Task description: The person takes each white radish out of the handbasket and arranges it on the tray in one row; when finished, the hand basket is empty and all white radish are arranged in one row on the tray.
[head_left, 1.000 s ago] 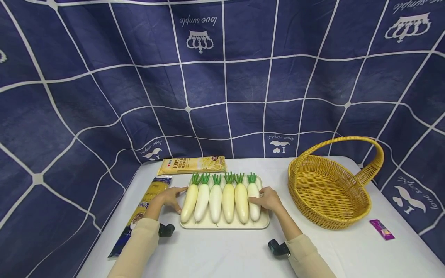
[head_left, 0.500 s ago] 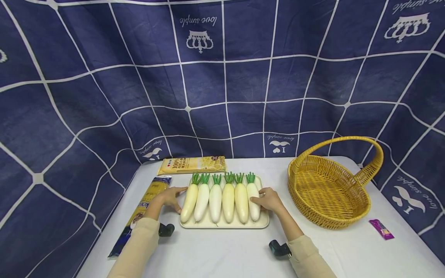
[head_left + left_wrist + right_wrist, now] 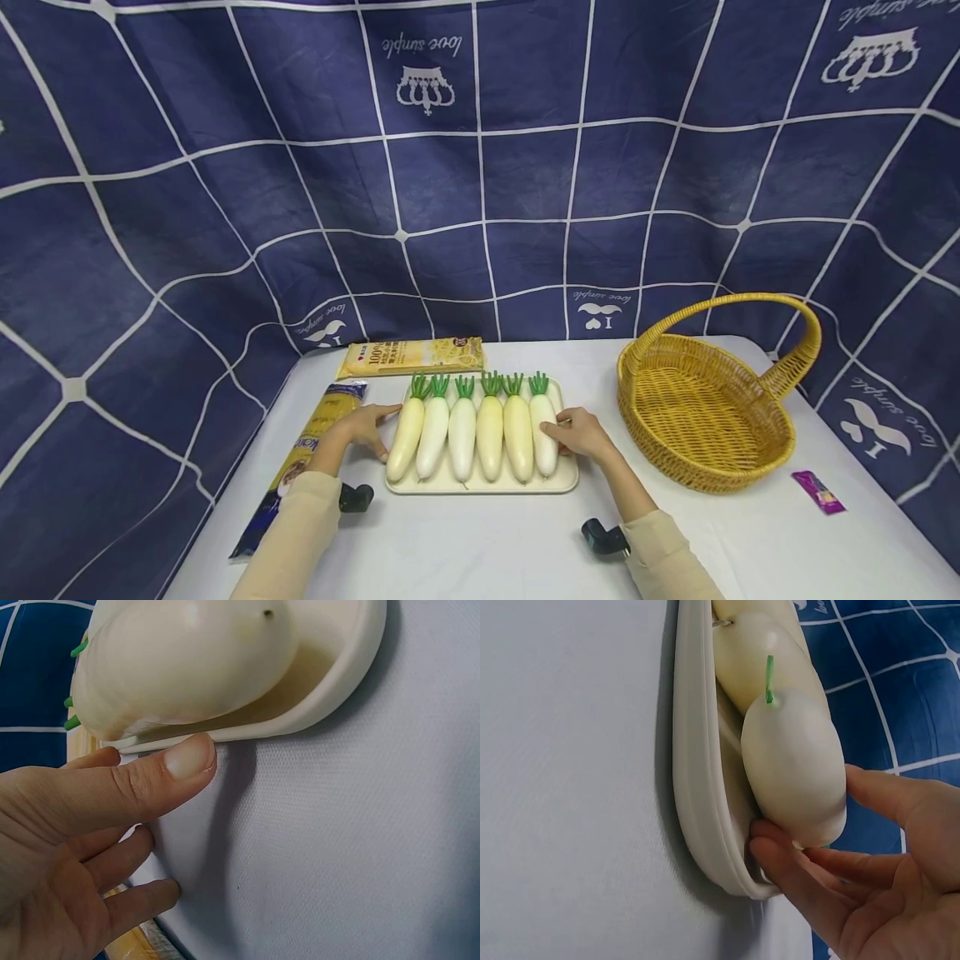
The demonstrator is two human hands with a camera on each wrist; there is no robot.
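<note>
A cream tray point(image 3: 480, 487) holds a row of several white radishes with green leaf stubs, some yellowish, lying side by side. My right hand point(image 3: 585, 433) holds the rightmost white radish point(image 3: 543, 412); in the right wrist view its thumb is against one side and its fingers reach under the other, inside the tray wall. At the tray's left end, my left hand point(image 3: 366, 429) has thumb and forefinger spread along the rim. In the left wrist view the thumb point(image 3: 191, 757) touches the rim beside the leftmost radish point(image 3: 187, 660), and the other fingers are loosely bent.
A wicker basket point(image 3: 708, 479) with a tall handle stands to the right. Near it lies a small purple packet point(image 3: 819, 492). A yellow noodle packet point(image 3: 412, 357) lies behind the tray, and a blue-and-yellow pasta bag point(image 3: 300, 454) lies left under the left forearm.
The rightmost radish's leafy end has shifted slightly left, and my right thumb has slid a little to the right on it. My left hand stays at the tray's edge.
</note>
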